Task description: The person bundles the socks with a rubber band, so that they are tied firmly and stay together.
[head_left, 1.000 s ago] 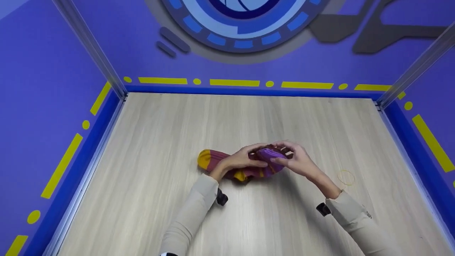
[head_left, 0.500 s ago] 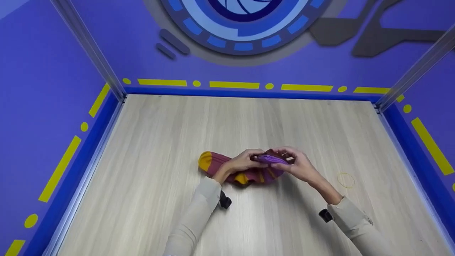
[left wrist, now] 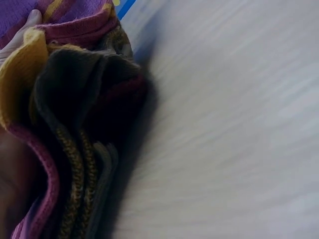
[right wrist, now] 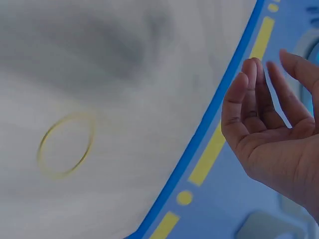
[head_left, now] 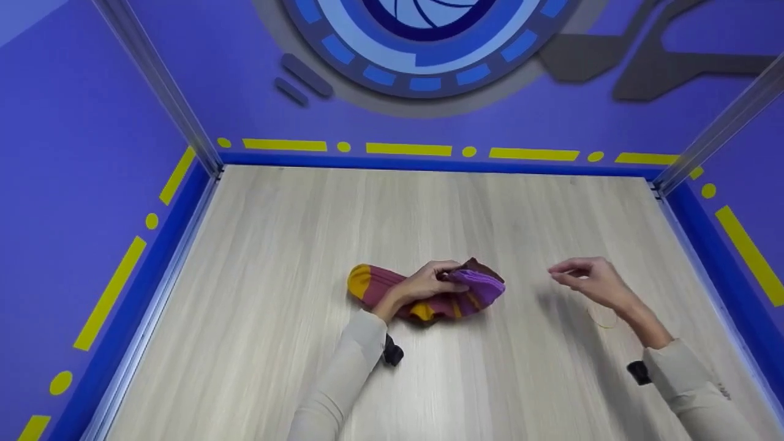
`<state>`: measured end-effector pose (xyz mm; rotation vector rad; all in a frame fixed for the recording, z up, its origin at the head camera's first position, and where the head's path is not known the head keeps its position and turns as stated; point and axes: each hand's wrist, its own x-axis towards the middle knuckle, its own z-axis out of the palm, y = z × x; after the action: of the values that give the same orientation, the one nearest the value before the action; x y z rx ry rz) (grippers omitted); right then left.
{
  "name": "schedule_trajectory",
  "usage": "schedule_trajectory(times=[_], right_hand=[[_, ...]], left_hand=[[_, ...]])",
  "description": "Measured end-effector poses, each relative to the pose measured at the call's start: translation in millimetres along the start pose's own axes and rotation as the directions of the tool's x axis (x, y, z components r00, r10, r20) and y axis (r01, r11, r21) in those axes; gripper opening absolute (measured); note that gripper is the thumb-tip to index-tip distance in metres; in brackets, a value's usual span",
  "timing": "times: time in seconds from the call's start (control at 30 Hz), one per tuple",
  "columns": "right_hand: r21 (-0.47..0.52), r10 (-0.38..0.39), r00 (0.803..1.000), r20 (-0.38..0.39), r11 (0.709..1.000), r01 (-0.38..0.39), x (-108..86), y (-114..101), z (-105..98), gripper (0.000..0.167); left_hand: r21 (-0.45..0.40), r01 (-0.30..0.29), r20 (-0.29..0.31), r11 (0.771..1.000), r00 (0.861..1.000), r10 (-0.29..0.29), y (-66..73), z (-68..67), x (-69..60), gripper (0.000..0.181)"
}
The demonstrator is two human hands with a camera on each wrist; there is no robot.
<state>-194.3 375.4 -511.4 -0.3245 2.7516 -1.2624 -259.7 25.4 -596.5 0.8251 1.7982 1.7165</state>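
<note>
My left hand grips a bunch of socks, maroon with a mustard toe and purple striped cuffs, at the middle of the table. The purple cuff end sticks out to the right of the fingers. Close up in the left wrist view, the socks show layered folds with dark insides, and part of the hand is hidden by them. My right hand is apart from the socks, over the table to their right, with fingers loosely bent and nothing in them. Below it lies a thin yellow rubber band, partly covered in the head view.
The wood-grain table is bounded by blue walls with yellow dashes at the back and both sides. Metal posts stand at the far corners.
My right hand has let go of the socks and moved right, over near the rubber band. The left hand keeps its grip on the socks in almost the same place.
</note>
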Motion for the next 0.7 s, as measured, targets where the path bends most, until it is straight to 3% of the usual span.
schedule_trajectory(times=[0.23, 0.47, 0.7], right_hand=[[-0.08, 0.18, 0.983, 0.028, 0.981, -0.177, -13.5, 45.7, -29.2, 0.03], [-0.168, 0.236, 0.972, 0.012, 0.958, -0.231, -32.9, 82.6, -36.8, 0.025], [-0.265, 0.225, 0.974, 0.03, 0.941, -0.209, -43.5, 87.7, -37.1, 0.018]], left_hand=[[0.006, -0.015, 0.017, 1.0, 1.0, 0.015, -1.4, -0.7, 2.9, 0.027], [0.05, -0.02, 0.019, 0.999, 1.0, 0.019, -2.2, -0.4, 4.1, 0.026], [0.071, -0.02, 0.019, 0.997, 1.0, 0.019, -4.1, -1.6, 3.7, 0.024]])
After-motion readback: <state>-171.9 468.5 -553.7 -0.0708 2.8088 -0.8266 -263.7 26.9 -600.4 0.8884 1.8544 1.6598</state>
